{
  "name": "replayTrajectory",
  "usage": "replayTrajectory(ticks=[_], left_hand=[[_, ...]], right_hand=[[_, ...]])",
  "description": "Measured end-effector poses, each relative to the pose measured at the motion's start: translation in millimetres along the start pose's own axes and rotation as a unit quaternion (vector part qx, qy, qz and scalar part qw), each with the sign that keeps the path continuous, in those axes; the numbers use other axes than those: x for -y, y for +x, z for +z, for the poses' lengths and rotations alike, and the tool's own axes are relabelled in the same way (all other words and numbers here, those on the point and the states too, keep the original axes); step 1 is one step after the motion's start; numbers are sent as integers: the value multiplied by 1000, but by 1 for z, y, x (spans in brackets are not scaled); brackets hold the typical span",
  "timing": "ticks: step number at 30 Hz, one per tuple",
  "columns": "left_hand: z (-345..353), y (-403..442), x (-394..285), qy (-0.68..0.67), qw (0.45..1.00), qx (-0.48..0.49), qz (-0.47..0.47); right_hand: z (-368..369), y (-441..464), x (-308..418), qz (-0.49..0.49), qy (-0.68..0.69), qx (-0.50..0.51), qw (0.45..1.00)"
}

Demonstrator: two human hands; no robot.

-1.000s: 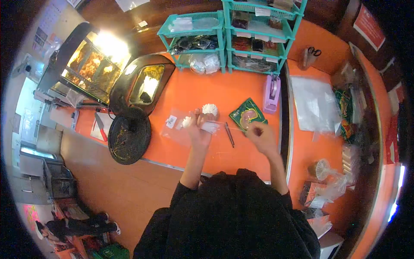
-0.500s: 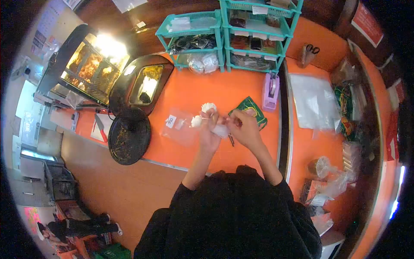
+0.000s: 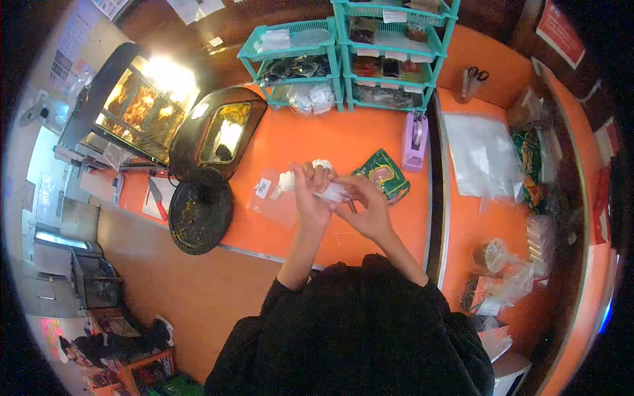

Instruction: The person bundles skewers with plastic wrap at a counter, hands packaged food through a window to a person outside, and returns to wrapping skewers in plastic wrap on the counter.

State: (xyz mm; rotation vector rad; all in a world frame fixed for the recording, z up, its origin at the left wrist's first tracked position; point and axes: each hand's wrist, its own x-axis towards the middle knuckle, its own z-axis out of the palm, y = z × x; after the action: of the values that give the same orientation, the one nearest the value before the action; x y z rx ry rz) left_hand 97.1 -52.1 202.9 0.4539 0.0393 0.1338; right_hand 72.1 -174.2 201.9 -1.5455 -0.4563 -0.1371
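My left hand (image 3: 313, 193) is closed around a small clear plastic bag (image 3: 337, 193) with something whitish in it. The fingers of my right hand (image 3: 368, 210) grip the other end of this bag. White lumps or bundles (image 3: 286, 181) show just beyond my left hand; their kind is unclear. Beside them, a flat clear bag with a white label (image 3: 263, 188) lies on the orange counter (image 3: 290, 138). A green packet (image 3: 389, 173) rests just past my right fingertips. Under my right hand a thin dark object is mostly hidden.
A purple tape dispenser (image 3: 415, 142) stands at right, near teal basket racks (image 3: 389, 49). Leftward are a round black tray (image 3: 200, 210), a lit glass food warmer (image 3: 145, 109) and a red-handled knife (image 3: 157, 198). Clear plastic sheets (image 3: 482, 155) lie on the right counter.
My hands have shifted slightly, and the right fingers have gone from a tight pinch to a wider grip around the bag. More of the bag shows between the hands.
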Motion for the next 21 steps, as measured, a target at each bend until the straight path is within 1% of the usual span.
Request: replayTrajectory(ticks=[1,3,4,6,7,8,9,10,11,12,13,14,15,16,17,18,19,20,21], left_hand=[[3,-2,0,10,1000,0,9],[5,-5,1,26,999,12,20],[5,-6,2,39,998,24,30],[8,-8,3,62,997,28,34],[8,-10,3,86,995,32,39],[8,-11,3,86,995,31,39],[9,-11,3,74,996,22,36],[9,-11,3,62,997,14,33],[7,-11,4,61,997,13,34],[4,-10,4,28,1000,3,13],[2,-10,5,-6,1000,-7,-7],[3,-10,4,-7,1000,-8,-6],[3,-11,4,-42,999,-18,-20],[3,-11,3,-78,996,-28,-34],[-3,-9,2,-78,996,-29,-34],[-12,-5,-1,-126,990,29,-48],[-19,-1,-1,-174,979,87,-62],[-14,-2,-2,-174,979,85,-62],[-8,-4,-4,-172,982,56,-61]], right_hand=[[2,-1,-5,0,2,1,1000],[7,-2,-13,95,126,-36,987],[7,-3,-14,96,126,-36,987],[7,-4,-12,109,184,-41,976],[8,-5,-14,110,184,-41,976],[9,-5,-16,84,182,-42,979],[9,-5,-18,58,180,-44,981],[8,-5,-18,58,180,-43,981],[7,-5,-18,40,120,-37,991],[5,-4,-17,21,60,-30,998],[5,-4,-15,21,60,-29,998],[4,-3,-14,4,29,-33,999],[4,-3,-13,-14,-2,-38,999],[4,-4,-14,-13,-2,-37,999],[4,-5,-15,-3,34,-44,998],[4,-6,-15,8,71,-51,996],[5,-5,-15,9,70,-50,996],[5,-5,-15,9,78,-50,996],[6,-6,-14,10,86,-49,995]])
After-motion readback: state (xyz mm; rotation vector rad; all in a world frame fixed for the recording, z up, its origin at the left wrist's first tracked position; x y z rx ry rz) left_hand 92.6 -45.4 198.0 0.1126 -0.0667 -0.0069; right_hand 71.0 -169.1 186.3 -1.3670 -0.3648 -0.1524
